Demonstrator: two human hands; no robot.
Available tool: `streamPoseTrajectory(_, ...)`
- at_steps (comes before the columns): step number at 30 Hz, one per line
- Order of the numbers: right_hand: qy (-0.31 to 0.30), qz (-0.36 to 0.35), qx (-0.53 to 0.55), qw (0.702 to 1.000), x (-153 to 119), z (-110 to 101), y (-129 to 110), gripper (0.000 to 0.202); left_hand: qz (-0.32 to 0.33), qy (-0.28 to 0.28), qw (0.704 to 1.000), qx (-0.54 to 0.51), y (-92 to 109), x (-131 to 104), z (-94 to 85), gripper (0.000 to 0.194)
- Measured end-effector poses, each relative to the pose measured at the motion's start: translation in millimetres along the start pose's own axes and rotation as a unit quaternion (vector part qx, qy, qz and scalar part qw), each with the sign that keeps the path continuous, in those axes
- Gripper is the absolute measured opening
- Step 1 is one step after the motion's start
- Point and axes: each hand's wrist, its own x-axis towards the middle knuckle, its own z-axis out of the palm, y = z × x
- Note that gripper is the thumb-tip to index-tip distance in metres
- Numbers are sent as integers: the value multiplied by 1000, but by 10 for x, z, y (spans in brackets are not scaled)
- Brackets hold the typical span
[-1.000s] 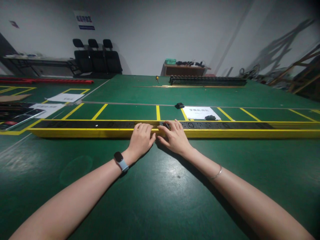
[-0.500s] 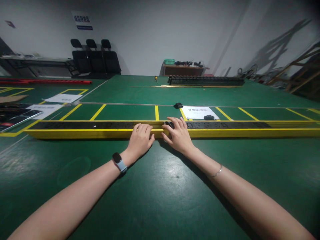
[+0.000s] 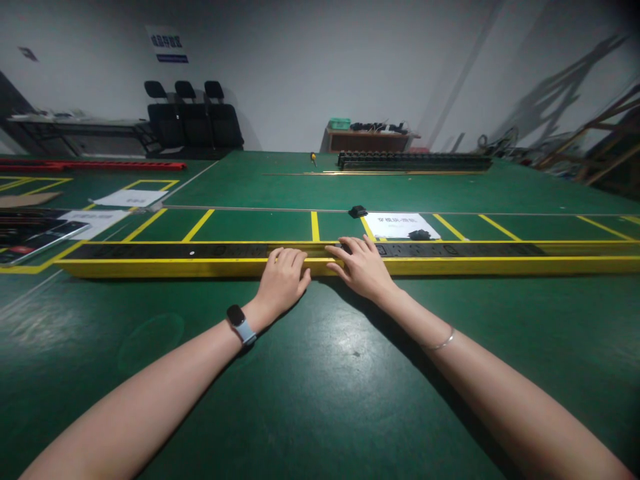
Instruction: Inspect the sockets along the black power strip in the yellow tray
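A long yellow channel [image 3: 165, 268] lies across the green table, with black socket modules [image 3: 417, 250] set along its inside. Between the black sections, near the middle, a short stretch of the channel shows its bare yellow inside. My left hand [image 3: 284, 277] is closed over the channel's near wall, left of that stretch, thumb on the front side and fingertips over the top. Just to the right, my right hand [image 3: 361, 267] rests on the channel with its fingers bent and somewhat apart, over the end of the right-hand modules. Nothing is visible between its thumb and fingers.
Behind the channel lie a white paper sign [image 3: 400, 225], with a small black part [image 3: 420, 235] on it, and another black part [image 3: 358, 211]. Farther back are a row of black strips [image 3: 415, 161] and a yellow-handled tool [image 3: 313, 157]. Red bars [image 3: 120, 165] lie at the back left.
My right hand has shifted slightly right, and its fingers are lower and closer together. My left hand keeps its hold on the channel. The whole view has moved a little.
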Motion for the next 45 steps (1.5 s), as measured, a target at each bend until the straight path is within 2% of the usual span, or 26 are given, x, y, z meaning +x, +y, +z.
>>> streamPoseTrajectory(9, -6, -4, 31, 999, 54, -53, 186, 70, 21, 17, 1000, -15, -66, -20, -42, 41)
streamPoseTrajectory(12, -15, -29, 21, 999, -17, -70, 424, 66, 39, 19, 999, -13, -64, -25, -56, 47)
streamPoseTrajectory(15, -19, -41, 18, 999, -166, -126, 781, 57, 50, 15, 999, -1, -63, -30, -56, 48)
streamPoseTrajectory(19, 1, 14, 42, 999, -383, -228, 1214, 52, 57, -2, 998, 20, -55, -39, -26, 50)
streamPoseTrajectory(22, 2, 66, 62, 996, -453, -246, 1301, 44, 59, -12, 998, 23, -27, -36, 11, 53)
streamPoseTrajectory(25, 49, 94, 22, 994, -410, -186, 1112, 38, 58, -18, 998, 22, 7, -26, 40, 56)
streamPoseTrajectory(27, 95, 96, 7, 991, -327, -128, 860, 35, 58, -20, 998, 20, 22, -22, 49, 56)
streamPoseTrajectory(29, 112, 67, 32, 991, -221, -76, 550, 32, 60, -17, 998, 18, 26, -23, 52, 55)
streamPoseTrajectory(32, 76, 11, 77, 994, -76, -22, 76, 36, 61, -11, 998, 15, 23, -27, 57, 53)
streamPoseTrajectory(35, 29, -24, 100, 994, -11, 16, -252, 45, 52, 2, 999, 5, 20, -29, 71, 49)
streamPoseTrajectory(39, 15, -8, 103, 995, -9, 36, -360, 47, 42, 17, 999, -8, 19, -31, 80, 44)
streamPoseTrajectory(45, 41, -16, 87, 995, -5, -1, -239, 39, 26, 27, 999, 8, -14, -54, 32, 42)
